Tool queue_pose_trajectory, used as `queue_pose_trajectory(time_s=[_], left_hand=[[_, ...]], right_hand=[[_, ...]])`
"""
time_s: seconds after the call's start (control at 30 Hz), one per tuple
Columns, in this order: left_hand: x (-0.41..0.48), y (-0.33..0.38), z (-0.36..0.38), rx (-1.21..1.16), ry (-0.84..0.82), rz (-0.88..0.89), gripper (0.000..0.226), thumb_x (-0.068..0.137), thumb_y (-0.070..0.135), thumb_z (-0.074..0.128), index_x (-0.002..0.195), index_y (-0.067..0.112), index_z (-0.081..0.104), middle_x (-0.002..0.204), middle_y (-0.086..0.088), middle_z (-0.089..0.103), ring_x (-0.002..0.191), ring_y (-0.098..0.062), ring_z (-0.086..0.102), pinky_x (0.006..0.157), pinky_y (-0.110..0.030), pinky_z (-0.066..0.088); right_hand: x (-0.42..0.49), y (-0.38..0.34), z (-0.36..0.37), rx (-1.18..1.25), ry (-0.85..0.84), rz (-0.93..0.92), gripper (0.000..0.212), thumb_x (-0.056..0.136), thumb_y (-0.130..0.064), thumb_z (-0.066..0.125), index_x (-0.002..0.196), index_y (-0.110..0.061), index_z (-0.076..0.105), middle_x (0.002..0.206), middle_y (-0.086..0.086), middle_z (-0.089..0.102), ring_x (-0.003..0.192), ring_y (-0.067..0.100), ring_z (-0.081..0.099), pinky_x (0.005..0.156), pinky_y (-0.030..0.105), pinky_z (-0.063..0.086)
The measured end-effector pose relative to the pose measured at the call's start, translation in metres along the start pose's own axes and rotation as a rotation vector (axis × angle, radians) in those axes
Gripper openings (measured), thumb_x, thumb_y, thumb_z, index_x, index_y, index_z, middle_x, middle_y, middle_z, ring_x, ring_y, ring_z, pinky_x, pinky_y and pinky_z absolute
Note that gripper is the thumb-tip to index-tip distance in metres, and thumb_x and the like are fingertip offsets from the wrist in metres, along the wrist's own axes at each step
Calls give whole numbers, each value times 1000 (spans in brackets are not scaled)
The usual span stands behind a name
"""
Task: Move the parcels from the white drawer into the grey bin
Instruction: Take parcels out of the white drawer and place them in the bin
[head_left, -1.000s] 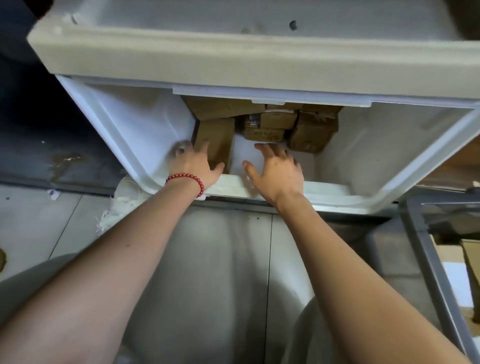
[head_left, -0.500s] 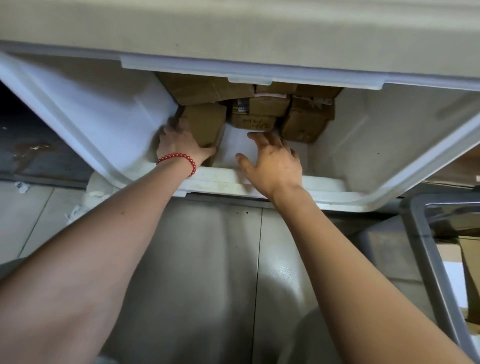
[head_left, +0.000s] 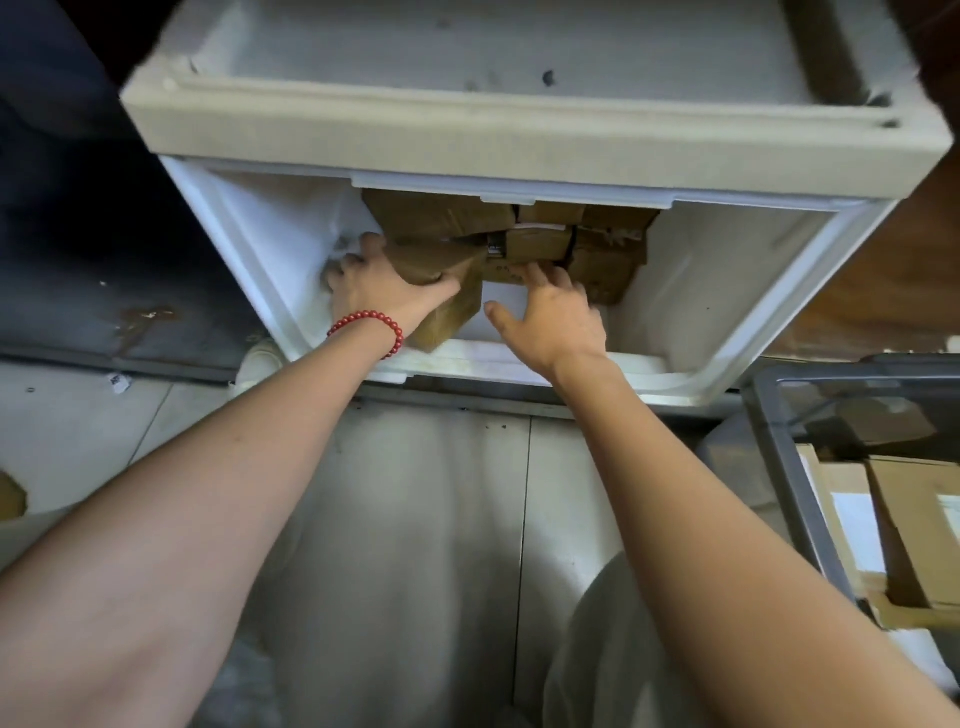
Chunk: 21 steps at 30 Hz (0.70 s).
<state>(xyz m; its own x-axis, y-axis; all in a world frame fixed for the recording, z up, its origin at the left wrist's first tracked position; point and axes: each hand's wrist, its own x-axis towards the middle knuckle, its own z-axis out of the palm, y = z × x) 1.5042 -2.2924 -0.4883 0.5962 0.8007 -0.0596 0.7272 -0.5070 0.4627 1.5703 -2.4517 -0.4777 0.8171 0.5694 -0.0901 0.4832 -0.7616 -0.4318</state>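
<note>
Change: my left hand (head_left: 382, 291) now grips the small brown cardboard parcel (head_left: 452, 306), tilting it off the white plastic drawer (head_left: 270, 244) floor | my right hand (head_left: 550, 317), fingers straight, has reached the taped brown parcel (head_left: 530, 247) farther in | grey plastic bin (head_left: 779, 431) waits near right.
</note>
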Motion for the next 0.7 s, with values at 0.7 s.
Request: queue_pose_trajectory(time_s=[0.7], left_hand=[[-158, -58, -125, -630, -420, -45, 56, 69, 59, 71, 109, 20, 64, 114, -1, 64, 111, -20, 58, 95, -45, 49]], right_hand=[[-156, -4, -24, 637, -161, 34, 63, 92, -43, 58, 144, -20, 32, 133, -2, 57, 116, 16, 56, 90, 27, 42]])
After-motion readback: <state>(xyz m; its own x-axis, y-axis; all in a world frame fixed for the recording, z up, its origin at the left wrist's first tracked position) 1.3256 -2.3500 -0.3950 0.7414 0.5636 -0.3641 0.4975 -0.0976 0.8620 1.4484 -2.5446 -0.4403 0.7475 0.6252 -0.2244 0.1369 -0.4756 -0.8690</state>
